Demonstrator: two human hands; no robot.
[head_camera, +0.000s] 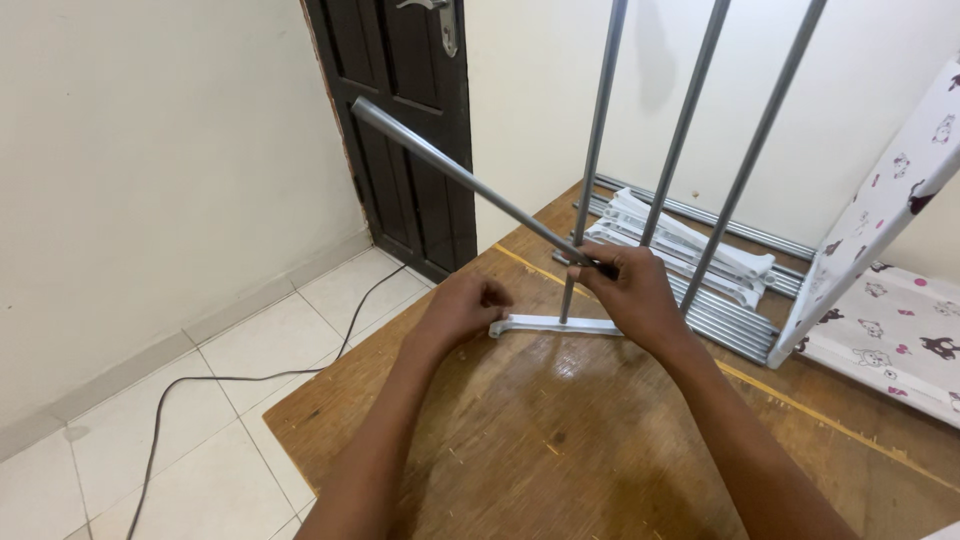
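Assembly partway, by the look of it. Three grey rods (690, 120) standing upright from the bracket end, tops out of frame. White plastic bracket (550, 325) lying flat on the wooden board (560, 450), the leftmost upright seated in it between the two hands. Lower ends of the other two uprights hidden behind the right hand; cannot tell what holds them.

Loose rod (455, 175) held slanted, free end pointing up-left toward the dark door (410, 120), near end at the bracket. Not yet seated, as far as visible. Plain grey metal tube, straight, open hollow end, dull sheen.

Right hand (635, 300): closed around the loose rod's lower end, fingers wrapped, thumb on top. Left hand (465, 305): loosely curled, fingertips at the bracket's left end; touching or just above, cannot tell. Nothing plainly gripped.

Left to fit, judging by the stock: stack of white brackets (690, 250) and a row of spare tubes (730, 320) lying on the board behind the uprights, near the wall. Plenty unused, so frame judged early to middle stage.

Printed fabric panel (890, 270), white with small animal figures, leaning at right, its edge resting by the tubes. Black cable (250, 375) trailing over the tiled floor (120, 450) to the left.
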